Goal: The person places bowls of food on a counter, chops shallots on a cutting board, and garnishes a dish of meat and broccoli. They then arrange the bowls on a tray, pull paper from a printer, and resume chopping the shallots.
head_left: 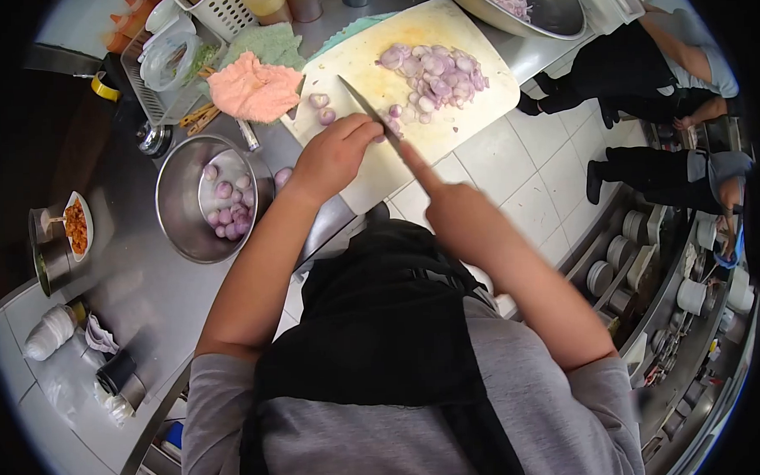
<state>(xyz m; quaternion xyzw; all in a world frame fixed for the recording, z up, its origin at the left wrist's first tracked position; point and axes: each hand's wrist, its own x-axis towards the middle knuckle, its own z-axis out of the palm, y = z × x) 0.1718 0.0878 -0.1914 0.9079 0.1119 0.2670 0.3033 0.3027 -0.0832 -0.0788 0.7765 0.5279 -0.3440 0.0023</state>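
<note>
My right hand (470, 222) is closed around the handle of a kitchen knife (416, 163), whose blade points to the far left over the white cutting board (357, 175). Fingers bent, my left hand (335, 158) presses on a shallot beside the blade; the fingers mostly hide it. Cut purple pieces show around the blade. A pile of sliced shallots (441, 78) lies farther back on the board. Peeled shallots (326, 115) rest near the board's left edge. More whole shallots (234, 216) sit in a steel bowl (168, 199) to the left.
A large metal bowl (552, 22) with sliced shallots stands at the back right. Pink cloth (253, 84) and green cloth (275, 47) lie behind the board. At left are a plate of orange food (77, 227) and cups. Other people (617, 66) stand at right near dish shelves.
</note>
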